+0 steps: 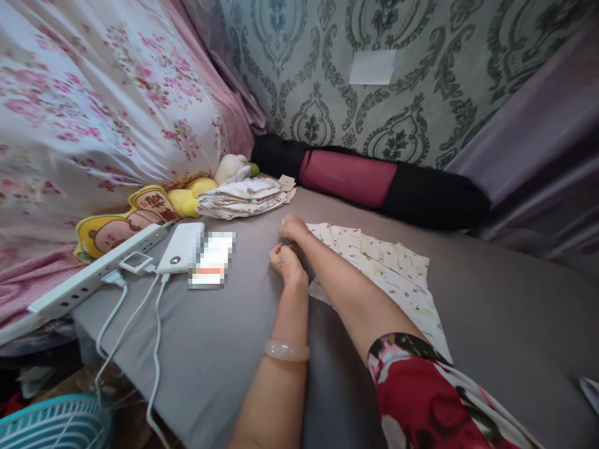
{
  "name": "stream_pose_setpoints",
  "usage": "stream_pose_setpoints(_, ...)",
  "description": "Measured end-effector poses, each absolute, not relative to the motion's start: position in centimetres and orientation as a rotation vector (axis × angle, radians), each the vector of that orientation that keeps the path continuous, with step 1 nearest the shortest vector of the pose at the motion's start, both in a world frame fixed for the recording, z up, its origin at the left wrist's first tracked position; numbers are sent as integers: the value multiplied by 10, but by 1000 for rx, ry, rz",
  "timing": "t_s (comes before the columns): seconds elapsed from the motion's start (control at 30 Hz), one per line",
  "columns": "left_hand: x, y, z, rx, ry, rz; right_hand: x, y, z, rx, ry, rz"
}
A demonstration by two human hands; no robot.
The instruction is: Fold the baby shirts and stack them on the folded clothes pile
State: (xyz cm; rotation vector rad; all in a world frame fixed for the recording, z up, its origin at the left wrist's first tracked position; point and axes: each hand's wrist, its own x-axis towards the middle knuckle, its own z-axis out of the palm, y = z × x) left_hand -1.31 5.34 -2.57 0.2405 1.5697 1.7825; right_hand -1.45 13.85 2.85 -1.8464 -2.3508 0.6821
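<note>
1. I see the patterned cloth [393,271] lying spread just right of the hands, partly under the right forearm; its visible length slants from beside the fists rightward and back toward the wearer, wavy edge facing away. Its full axis is hidden.
2. The left hand [286,264] is curled, fingers bent; I can't tell whether it grips anything.
3. The right hand [294,228], just beyond it, is curled too, its grip equally unclear to me.
4. Ahead-left of both hands, I have folded cloths [248,198]; leftward, a white power bank [185,246].
5. Beyond, right of the hands: a black-and-maroon bolster [349,178].
</note>
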Motion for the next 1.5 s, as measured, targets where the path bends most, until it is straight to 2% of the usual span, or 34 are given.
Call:
stream_pose_setpoints(0.13, -10, 50, -11, 89, 1603, 1759, -1, 149, 21, -1803, -2202, 862)
stream_pose_setpoints(0.27, -5, 49, -9, 205, 1606, 1741, 27, 151, 29, -1731, -1665, 1208)
stream_pose_setpoints(0.5, 7, 50, -14, 605, 1577, 1612, 102, 134, 61, -1629, -1383, 1223)
stream_pose_setpoints(0.7, 11, 50, -24, 1156, 1698, 1384, 163, 112, 67, -1495, -1084, 1277)
stream_pose_setpoints(1.03, 17, 33, -14, 1741, 1875, 777, 231, 86, 41, -1626, -931, 1118)
stream_pose_setpoints(1.37, 19, 27, -10, 1875, 1879, 581, 263, 61, 6, -1855, -1056, 908)
stream_pose_setpoints(1.5, 20, 25, -6, 1885, 1894, 534, 268, 55, -1, -2108, -1354, 609)
